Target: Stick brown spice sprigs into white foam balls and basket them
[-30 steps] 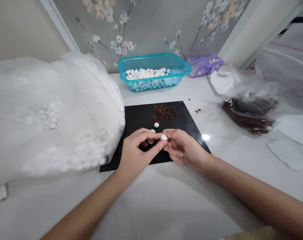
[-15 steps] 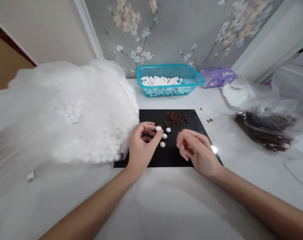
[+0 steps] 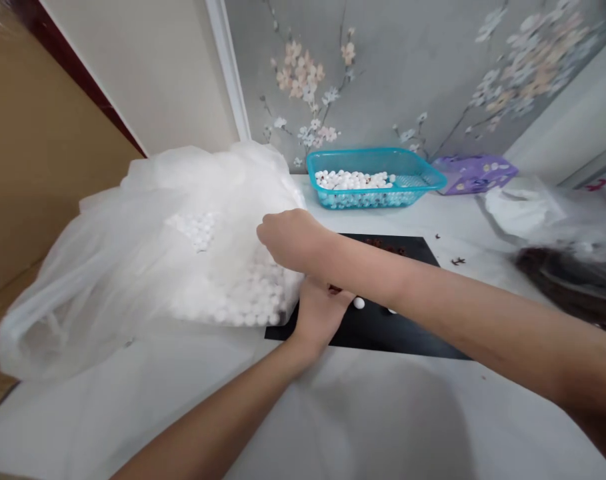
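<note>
Now right hand (image 3: 290, 237) moved off black mat (image 3: 407, 333), crossing over left, curled against clear plastic bag (image 3: 57, 320) of white beads (image 3: 253, 293), fingers hidden, grip unclear. Left hand (image 3: 323, 313) under right forearm, state unclear, just beside loose white bead (image 3: 359, 303) on mat.

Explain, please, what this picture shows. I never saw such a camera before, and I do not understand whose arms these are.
There is no machine: one camera worn on a person's head looks down at their own two bare arms. The right hand crosses and rests against a clear plastic bag of white balls; the left hand is at the edge of a black mat, beside one white ball. The pictures do not show whether either hand holds anything. Behind is a teal plastic basket of white balls.
</note>
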Demonstrator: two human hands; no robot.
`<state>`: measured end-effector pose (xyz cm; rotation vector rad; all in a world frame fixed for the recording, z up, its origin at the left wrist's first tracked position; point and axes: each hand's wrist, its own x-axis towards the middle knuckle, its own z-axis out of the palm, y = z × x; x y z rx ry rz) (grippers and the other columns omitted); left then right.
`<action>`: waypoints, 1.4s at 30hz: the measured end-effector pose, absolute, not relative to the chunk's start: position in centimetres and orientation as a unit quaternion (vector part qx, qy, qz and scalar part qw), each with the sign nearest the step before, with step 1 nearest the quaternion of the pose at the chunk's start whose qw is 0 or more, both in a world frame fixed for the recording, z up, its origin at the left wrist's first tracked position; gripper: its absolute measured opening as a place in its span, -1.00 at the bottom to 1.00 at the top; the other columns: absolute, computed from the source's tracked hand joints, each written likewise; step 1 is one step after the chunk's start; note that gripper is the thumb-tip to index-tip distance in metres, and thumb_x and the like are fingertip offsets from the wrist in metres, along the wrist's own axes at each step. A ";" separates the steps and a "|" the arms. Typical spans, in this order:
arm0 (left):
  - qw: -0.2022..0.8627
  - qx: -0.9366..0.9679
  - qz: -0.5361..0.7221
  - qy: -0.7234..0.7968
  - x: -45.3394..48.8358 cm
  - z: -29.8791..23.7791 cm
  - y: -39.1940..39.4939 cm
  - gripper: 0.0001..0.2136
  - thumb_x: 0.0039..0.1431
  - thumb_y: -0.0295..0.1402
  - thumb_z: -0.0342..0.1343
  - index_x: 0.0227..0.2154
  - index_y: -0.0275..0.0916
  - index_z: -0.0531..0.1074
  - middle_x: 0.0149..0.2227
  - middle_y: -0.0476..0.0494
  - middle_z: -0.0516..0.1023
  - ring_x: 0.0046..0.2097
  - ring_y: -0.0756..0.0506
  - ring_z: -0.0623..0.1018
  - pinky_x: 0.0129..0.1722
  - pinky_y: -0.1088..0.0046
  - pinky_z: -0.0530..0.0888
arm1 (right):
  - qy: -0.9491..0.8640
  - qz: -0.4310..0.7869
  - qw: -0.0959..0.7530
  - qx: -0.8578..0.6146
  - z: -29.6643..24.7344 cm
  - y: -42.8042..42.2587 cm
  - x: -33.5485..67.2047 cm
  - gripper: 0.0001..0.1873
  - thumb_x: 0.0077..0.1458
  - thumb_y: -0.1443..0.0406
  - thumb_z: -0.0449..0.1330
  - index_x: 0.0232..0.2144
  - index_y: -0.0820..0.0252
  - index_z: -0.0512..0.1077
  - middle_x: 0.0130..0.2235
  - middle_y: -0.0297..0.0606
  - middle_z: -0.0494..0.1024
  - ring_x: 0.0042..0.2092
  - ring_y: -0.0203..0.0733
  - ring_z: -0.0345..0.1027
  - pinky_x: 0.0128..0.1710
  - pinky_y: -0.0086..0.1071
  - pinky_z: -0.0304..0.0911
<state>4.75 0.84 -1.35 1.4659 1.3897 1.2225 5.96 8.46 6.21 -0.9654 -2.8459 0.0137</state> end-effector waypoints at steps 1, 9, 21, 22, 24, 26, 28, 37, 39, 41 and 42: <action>0.388 0.567 0.481 0.545 4.7 -1.5 0.8 -0.76 -0.02 -0.41 0.08 -0.68 -0.21 0.15 -0.67 0.05 0.30 -0.51 -0.02 0.38 -0.56 0.49 0.28 | -0.942 -0.001 0.059 -0.329 5.7 9.0 5.3 -0.78 -0.12 0.61 0.08 -0.46 0.33 0.44 -0.37 -0.02 0.49 -0.30 -0.02 0.42 -0.41 -0.33 0.15; 0.328 0.630 0.395 0.582 4.6 -1.8 1.0 -0.88 -0.01 -0.31 0.13 -0.56 -0.23 0.38 -0.49 -0.06 0.47 -0.46 -0.04 0.42 -0.46 0.42 0.32 | -0.907 0.080 0.206 -0.358 5.8 9.2 8.8 -0.82 0.09 0.33 0.06 -0.38 0.28 0.46 -0.39 -0.16 0.47 -0.37 -0.20 0.32 -0.41 -0.37 0.11; 0.246 0.693 0.381 0.560 4.8 -1.0 0.9 -0.85 0.11 -0.29 0.05 -0.26 -0.15 0.42 -0.24 -0.04 0.46 -0.36 0.02 0.40 -0.43 0.50 0.30 | -0.630 0.371 0.393 -0.557 -0.6 2.8 24.3 -0.74 -0.02 0.11 0.20 -0.39 0.19 0.46 -0.58 -0.43 0.22 -0.56 -0.39 0.06 -0.58 -0.46 -0.02; 0.248 0.697 0.373 0.560 4.8 -1.0 1.0 -0.87 0.12 -0.28 0.05 -0.31 -0.16 0.43 -0.27 -0.03 0.46 -0.38 0.02 0.39 -0.44 0.50 0.30 | -0.636 0.376 0.386 -0.552 -0.9 2.5 24.4 -0.75 -0.01 0.12 0.20 -0.38 0.19 0.46 -0.58 -0.44 0.20 -0.56 -0.40 0.04 -0.58 -0.46 -0.03; 0.268 0.696 0.359 0.562 4.7 -1.1 1.3 -0.89 0.10 -0.28 0.07 -0.37 -0.17 0.44 -0.32 -0.02 0.47 -0.42 0.03 0.38 -0.47 0.51 0.28 | -0.644 0.387 0.373 -0.544 -1.2 2.2 24.2 -0.75 0.00 0.12 0.19 -0.37 0.18 0.46 -0.57 -0.44 0.20 -0.56 -0.40 0.03 -0.58 -0.46 -0.03; 0.290 0.678 0.361 0.571 4.6 -1.3 1.6 -0.89 0.06 -0.28 0.11 -0.39 -0.18 0.44 -0.36 -0.02 0.47 -0.47 0.05 0.36 -0.50 0.52 0.27 | -0.636 0.397 0.379 -0.542 -1.3 2.3 23.9 -0.75 0.02 0.12 0.17 -0.36 0.18 0.45 -0.56 -0.43 0.21 -0.55 -0.40 0.03 -0.58 -0.46 -0.02; 0.304 0.658 0.376 0.577 4.6 -1.4 1.8 -0.86 0.02 -0.26 0.15 -0.37 -0.18 0.45 -0.38 -0.01 0.46 -0.51 0.07 0.33 -0.53 0.54 0.26 | -0.631 0.392 0.390 -0.544 -1.5 2.3 23.6 -0.75 0.03 0.11 0.16 -0.35 0.17 0.44 -0.56 -0.43 0.21 -0.56 -0.40 0.01 -0.58 -0.46 0.00; 0.344 0.689 0.381 0.511 4.9 -0.8 1.6 -0.84 0.06 -0.21 0.12 -0.36 -0.12 0.52 -0.41 -0.04 0.45 -0.51 0.07 0.36 -0.59 0.60 0.28 | -0.738 0.315 0.370 -0.468 -1.6 1.1 23.0 -0.82 0.10 0.21 0.12 -0.26 0.08 0.46 -0.50 -0.39 0.23 -0.54 -0.37 0.07 -0.55 -0.45 0.08; 0.345 0.688 0.376 0.515 4.9 -0.8 1.6 -0.85 0.04 -0.20 0.14 -0.39 -0.13 0.52 -0.39 -0.04 0.46 -0.49 0.07 0.38 -0.59 0.61 0.28 | -0.743 0.309 0.370 -0.464 -1.5 1.1 23.1 -0.83 0.11 0.22 0.11 -0.26 0.09 0.46 -0.50 -0.39 0.23 -0.54 -0.38 0.07 -0.55 -0.45 0.08; 0.358 0.680 0.375 0.519 5.0 -0.9 1.7 -0.86 0.02 -0.21 0.16 -0.41 -0.14 0.51 -0.40 -0.03 0.47 -0.48 0.06 0.40 -0.60 0.62 0.29 | -0.745 0.323 0.367 -0.454 -1.4 1.1 23.1 -0.81 0.10 0.24 0.11 -0.23 0.09 0.45 -0.49 -0.39 0.24 -0.55 -0.38 0.06 -0.55 -0.44 0.08; 0.375 0.670 0.376 0.519 5.0 -0.9 1.7 -0.86 0.02 -0.21 0.17 -0.41 -0.14 0.51 -0.42 -0.04 0.49 -0.47 0.05 0.42 -0.59 0.61 0.30 | -0.740 0.337 0.367 -0.451 -1.3 1.2 23.1 -0.80 0.10 0.24 0.10 -0.22 0.09 0.44 -0.48 -0.38 0.25 -0.55 -0.38 0.06 -0.54 -0.43 0.08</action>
